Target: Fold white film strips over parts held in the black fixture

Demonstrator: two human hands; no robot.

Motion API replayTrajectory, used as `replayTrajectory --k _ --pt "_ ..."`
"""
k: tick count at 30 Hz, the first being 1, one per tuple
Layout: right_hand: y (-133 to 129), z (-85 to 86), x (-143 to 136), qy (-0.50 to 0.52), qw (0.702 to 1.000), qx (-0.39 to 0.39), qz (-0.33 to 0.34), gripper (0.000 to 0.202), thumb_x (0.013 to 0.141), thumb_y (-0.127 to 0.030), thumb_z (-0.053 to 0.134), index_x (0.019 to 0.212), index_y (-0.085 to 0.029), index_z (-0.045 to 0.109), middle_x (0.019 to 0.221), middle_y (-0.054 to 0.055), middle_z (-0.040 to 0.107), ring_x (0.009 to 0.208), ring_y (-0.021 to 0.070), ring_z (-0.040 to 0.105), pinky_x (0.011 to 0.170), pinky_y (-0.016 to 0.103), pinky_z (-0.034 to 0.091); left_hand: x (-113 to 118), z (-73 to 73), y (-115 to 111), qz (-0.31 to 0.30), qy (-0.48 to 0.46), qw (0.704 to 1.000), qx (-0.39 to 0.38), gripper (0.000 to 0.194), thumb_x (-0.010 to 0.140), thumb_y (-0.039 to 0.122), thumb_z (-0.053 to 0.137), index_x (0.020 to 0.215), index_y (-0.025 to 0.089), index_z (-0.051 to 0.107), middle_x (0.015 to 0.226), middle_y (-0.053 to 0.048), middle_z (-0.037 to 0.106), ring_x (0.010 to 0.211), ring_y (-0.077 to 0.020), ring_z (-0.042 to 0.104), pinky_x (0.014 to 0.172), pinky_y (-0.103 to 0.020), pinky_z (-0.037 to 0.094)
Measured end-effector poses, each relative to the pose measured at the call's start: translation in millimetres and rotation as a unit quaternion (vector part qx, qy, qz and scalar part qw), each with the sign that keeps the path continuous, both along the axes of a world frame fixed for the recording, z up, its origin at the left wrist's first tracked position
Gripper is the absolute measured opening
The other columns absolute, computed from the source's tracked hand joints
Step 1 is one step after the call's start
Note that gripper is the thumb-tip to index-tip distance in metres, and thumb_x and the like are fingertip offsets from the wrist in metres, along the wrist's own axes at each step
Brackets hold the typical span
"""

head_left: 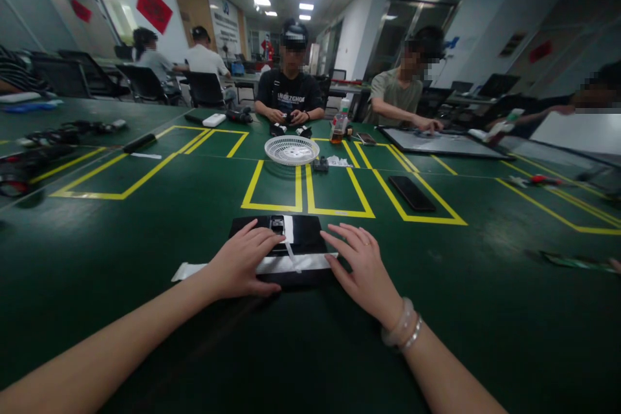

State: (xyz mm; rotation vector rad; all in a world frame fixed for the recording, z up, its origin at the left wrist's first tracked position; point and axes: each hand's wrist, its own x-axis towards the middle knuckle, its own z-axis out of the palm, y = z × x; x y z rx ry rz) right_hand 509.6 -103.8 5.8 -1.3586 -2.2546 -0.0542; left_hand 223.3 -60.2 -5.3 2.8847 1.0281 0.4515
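Observation:
A flat black case-like object [305, 233] lies on the green table in front of me. A long white strip [276, 264] runs across it and sticks out past its left side. A shorter white piece [289, 228] sits near a small dark part [277, 225] at its far edge. My left hand [247, 255] rests on the left part of the black object, fingers stretched out and thumb at the near edge. My right hand [359, 265] is at its right edge, fingers spread, with fingertips by the strip's right end. Whether the right fingertips press on it I cannot tell.
Beyond are a white plastic basket [292, 150], a small dark block [320, 163], a black phone-like slab [411, 193] and a bottle [338, 126]. Yellow tape outlines [272, 207] mark the table. Several people sit around; one works over a large panel [436, 142] at right.

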Motion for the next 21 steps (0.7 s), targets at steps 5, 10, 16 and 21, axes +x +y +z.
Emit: replayTrajectory --k 5,10,16,21 --pt "1.9 -2.1 1.9 0.006 1.000 0.010 -0.006 0.040 0.095 -0.030 0.051 0.135 -0.031 0.055 0.140 0.006 0.057 0.133 0.0280 0.045 0.111 0.055 0.032 -37.1 11.1 25.1 0.099 -0.001 0.994 0.038 0.075 0.078 0.057 0.072 0.137 0.017 0.049 0.132 -0.014 0.055 0.122 -0.0335 0.050 0.116 -0.055 0.019" --pt "3.7 -7.7 3.2 -0.004 1.000 -0.006 -0.008 0.040 0.095 -0.030 0.052 0.134 -0.029 0.056 0.138 0.007 0.058 0.133 0.0277 0.046 0.112 0.054 0.031 -104.0 18.8 58.5 0.253 0.030 0.965 0.058 0.073 0.081 0.066 0.060 0.127 0.010 0.058 0.122 -0.018 0.060 0.111 -0.0375 0.056 0.105 -0.056 0.032" --pt "5.0 -10.0 4.6 -0.015 0.999 -0.024 -0.017 0.037 0.094 -0.031 0.053 0.130 -0.028 0.060 0.135 0.007 0.061 0.131 0.0285 0.048 0.109 0.055 0.033 -198.2 -0.7 80.9 0.416 -0.001 0.907 0.066 0.093 0.068 0.084 0.050 0.111 0.002 0.067 0.088 -0.019 0.067 0.094 -0.0407 0.062 0.075 -0.047 0.036" --pt "4.8 -8.5 4.4 -0.021 0.999 -0.027 -0.026 0.035 0.094 -0.031 0.054 0.128 -0.028 0.061 0.134 0.006 0.062 0.131 0.0288 0.048 0.109 0.056 0.033 -254.0 -16.5 86.4 0.367 -0.105 0.918 0.105 0.066 0.073 0.070 0.058 0.072 0.005 0.064 0.053 -0.010 0.057 0.124 -0.0490 0.041 0.077 -0.054 0.021"
